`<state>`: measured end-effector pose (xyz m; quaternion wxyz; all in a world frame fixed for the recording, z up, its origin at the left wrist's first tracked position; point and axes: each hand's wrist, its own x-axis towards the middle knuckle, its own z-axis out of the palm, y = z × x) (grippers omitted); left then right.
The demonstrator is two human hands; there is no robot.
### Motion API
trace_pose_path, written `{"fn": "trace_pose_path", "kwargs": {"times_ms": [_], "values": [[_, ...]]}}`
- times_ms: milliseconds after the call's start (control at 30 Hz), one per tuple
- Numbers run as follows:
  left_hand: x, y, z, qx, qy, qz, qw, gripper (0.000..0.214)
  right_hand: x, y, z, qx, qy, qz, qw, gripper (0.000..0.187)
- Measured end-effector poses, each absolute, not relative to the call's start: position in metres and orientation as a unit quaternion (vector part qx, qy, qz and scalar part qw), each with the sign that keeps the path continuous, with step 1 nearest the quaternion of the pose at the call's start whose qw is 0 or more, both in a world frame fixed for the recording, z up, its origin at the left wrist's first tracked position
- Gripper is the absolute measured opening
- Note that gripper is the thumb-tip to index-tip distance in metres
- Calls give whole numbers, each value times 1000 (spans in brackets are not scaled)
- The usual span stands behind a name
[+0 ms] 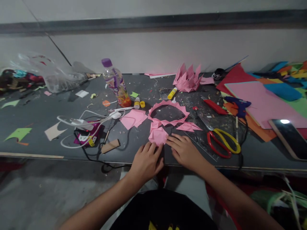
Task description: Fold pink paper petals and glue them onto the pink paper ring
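Observation:
A small folded piece of pink paper [158, 136] lies near the table's front edge, between my hands. My left hand [146, 161] rests at its lower left edge, fingers bent forward and thumb apart. From the right, my right hand [187, 151] touches the paper's edge with outstretched fingertips. Just behind is a ring of folded pink paper points [184, 113]. A flat folded pink paper piece [189, 127] lies right of it, and loose pink paper sheets [134, 118] lie to the left. Farther back stands a pink paper flower shape [188, 78] with upright points.
Scissors [219, 143], a clear ruler [203, 145], a blue glue gun [240, 103] and a phone [289, 137] lie rightward. A bottle [117, 84], glue stick [137, 103], white cables [103, 121] and cardboard piece [110, 146] are leftward. Coloured sheets [271, 102] pile at far right.

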<state>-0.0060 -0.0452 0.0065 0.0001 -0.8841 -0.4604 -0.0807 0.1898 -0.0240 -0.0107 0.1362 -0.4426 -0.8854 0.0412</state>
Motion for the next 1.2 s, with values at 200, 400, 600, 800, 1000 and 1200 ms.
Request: {"fn": "trace_pose_path", "kwargs": {"times_ms": [200, 400, 600, 800, 1000, 1200], "values": [[-16, -51, -2, -885, -450, -117, -2, 42, 189, -24, -9, -449, -880, 60, 140, 38], [-12, -54, -5, -873, -474, -115, -5, 55, 188, -24, -8, -455, -878, 55, 140, 40], [-1, -58, -12, -862, -493, -112, 33, 64, 188, -24, -9, -451, -880, 53, 140, 42], [12, -63, -15, -869, -487, -87, 24, 69, 188, -24, -8, -456, -877, 68, 135, 40], [13, -60, -15, -861, -497, -104, 19, 66, 188, -24, -7, -456, -878, 71, 129, 41], [-3, -60, -15, -855, -499, -136, 37, 69, 188, -25, -7, -460, -876, 70, 128, 40]]}}
